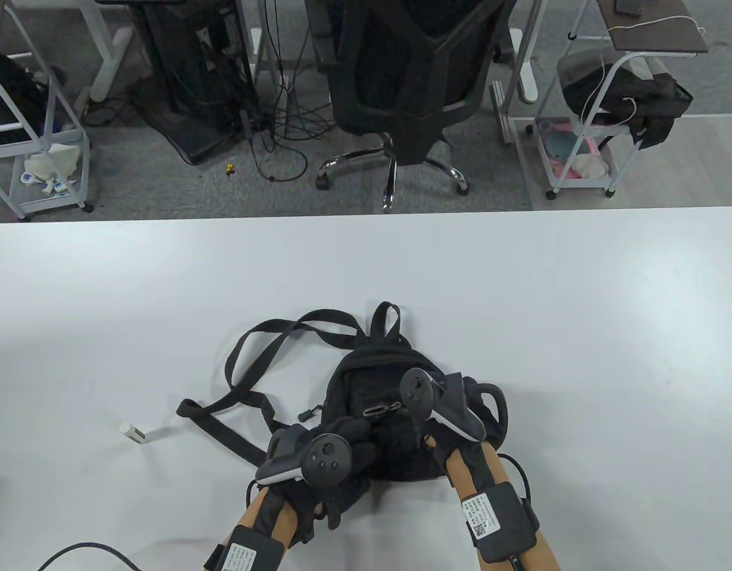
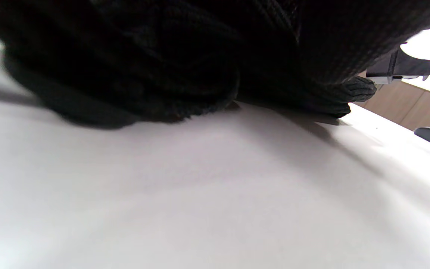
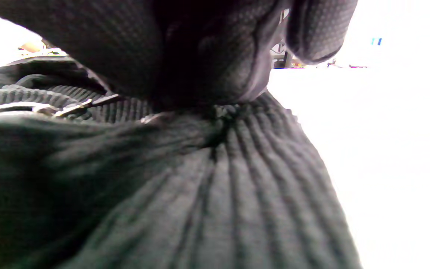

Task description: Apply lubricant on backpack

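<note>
My small black backpack [image 1: 378,410] lies flat near the front edge of the white worktop [image 1: 580,309], top loop pointing away from me, shoulder straps [image 1: 253,369] sprawled out to its left. I judge it is laid this way so the front zipper faces up, within reach of both hands.

My left hand [image 1: 336,458] rests on the bag's lower left corner, fingers curled down onto the fabric — pressing it, as far as I can tell, though the tracker hides most of them. My right hand [image 1: 455,440] sits at the bag's right side; in the right wrist view its gloved fingers [image 3: 207,56] bunch a fold of the cloth [image 3: 218,157], so it is pinching the fabric, probably to hold the panel taut around the zipper pull [image 1: 382,410].

The cloth is a ribbed, corduroy-like weave, soft and slack, gathering into pleats where I hold it. The pull is a small flat metal tab, glinting against the dull black.

The lubricant stick [image 1: 132,432] — a short white cylinder, smooth and rigid — lies on the worktop well apart to the left, beyond the straps, untouched by either hand. I would have to free a hand to fetch it.
</note>
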Demonstrator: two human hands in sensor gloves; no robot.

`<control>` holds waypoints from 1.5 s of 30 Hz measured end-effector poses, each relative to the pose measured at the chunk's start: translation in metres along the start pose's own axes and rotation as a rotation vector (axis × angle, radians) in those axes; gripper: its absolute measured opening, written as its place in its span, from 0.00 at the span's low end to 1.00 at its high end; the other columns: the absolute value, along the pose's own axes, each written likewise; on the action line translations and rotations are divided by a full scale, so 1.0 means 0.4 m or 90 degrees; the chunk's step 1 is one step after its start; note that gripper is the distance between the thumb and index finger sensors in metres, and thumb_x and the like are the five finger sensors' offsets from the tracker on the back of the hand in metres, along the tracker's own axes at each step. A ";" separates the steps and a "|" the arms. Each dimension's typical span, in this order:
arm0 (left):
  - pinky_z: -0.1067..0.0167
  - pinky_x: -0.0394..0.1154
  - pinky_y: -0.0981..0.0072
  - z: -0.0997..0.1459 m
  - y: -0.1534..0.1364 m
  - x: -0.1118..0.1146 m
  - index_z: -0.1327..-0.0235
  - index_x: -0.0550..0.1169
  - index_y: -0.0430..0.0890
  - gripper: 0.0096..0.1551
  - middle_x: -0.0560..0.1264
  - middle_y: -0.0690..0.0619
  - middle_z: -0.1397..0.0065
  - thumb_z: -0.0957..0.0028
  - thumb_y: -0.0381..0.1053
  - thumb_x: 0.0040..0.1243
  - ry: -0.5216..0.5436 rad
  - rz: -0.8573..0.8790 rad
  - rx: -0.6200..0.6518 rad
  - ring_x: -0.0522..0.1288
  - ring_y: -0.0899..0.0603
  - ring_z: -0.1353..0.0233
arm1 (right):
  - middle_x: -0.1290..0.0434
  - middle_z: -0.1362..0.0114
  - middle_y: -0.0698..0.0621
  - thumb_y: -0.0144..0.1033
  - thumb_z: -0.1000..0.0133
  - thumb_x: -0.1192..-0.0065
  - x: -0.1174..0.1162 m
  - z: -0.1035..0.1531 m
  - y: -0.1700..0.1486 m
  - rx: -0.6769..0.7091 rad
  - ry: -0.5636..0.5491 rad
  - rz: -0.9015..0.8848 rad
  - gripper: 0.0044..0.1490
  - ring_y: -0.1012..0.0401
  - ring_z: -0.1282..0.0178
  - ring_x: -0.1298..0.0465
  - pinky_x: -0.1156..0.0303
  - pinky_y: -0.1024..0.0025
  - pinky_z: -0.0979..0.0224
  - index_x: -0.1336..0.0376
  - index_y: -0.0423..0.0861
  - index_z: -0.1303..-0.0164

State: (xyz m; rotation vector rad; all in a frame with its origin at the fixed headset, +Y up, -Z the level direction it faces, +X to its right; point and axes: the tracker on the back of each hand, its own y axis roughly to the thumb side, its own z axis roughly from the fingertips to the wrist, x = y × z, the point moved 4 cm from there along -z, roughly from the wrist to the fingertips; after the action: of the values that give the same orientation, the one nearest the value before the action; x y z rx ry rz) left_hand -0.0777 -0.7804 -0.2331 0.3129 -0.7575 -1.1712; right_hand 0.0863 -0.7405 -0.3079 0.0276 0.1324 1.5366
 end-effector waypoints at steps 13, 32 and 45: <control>0.27 0.61 0.31 0.000 0.002 0.001 0.32 0.74 0.53 0.36 0.59 0.46 0.18 0.53 0.64 0.65 0.004 -0.005 -0.006 0.61 0.33 0.19 | 0.21 0.36 0.57 0.46 0.45 0.27 0.001 0.000 -0.032 -0.014 0.008 -0.009 0.24 0.60 0.48 0.16 0.29 0.46 0.28 0.28 0.62 0.37; 0.27 0.60 0.31 0.002 -0.001 0.001 0.31 0.74 0.53 0.37 0.58 0.45 0.17 0.53 0.65 0.65 0.006 0.005 -0.006 0.61 0.33 0.19 | 0.20 0.37 0.57 0.46 0.46 0.27 0.014 0.003 -0.084 -0.046 0.008 -0.020 0.25 0.60 0.49 0.15 0.28 0.46 0.29 0.28 0.62 0.38; 0.27 0.60 0.31 0.004 -0.002 0.001 0.31 0.74 0.53 0.38 0.58 0.45 0.17 0.53 0.68 0.64 0.005 0.012 -0.005 0.61 0.33 0.19 | 0.21 0.37 0.57 0.46 0.46 0.27 0.023 0.015 -0.133 -0.066 0.013 -0.035 0.25 0.60 0.49 0.15 0.29 0.46 0.28 0.28 0.61 0.38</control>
State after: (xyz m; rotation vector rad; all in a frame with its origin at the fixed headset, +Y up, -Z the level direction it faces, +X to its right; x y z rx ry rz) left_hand -0.0792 -0.7810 -0.2322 0.3032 -0.7473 -1.1536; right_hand 0.1399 -0.7330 -0.3080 -0.0734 0.0696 1.4869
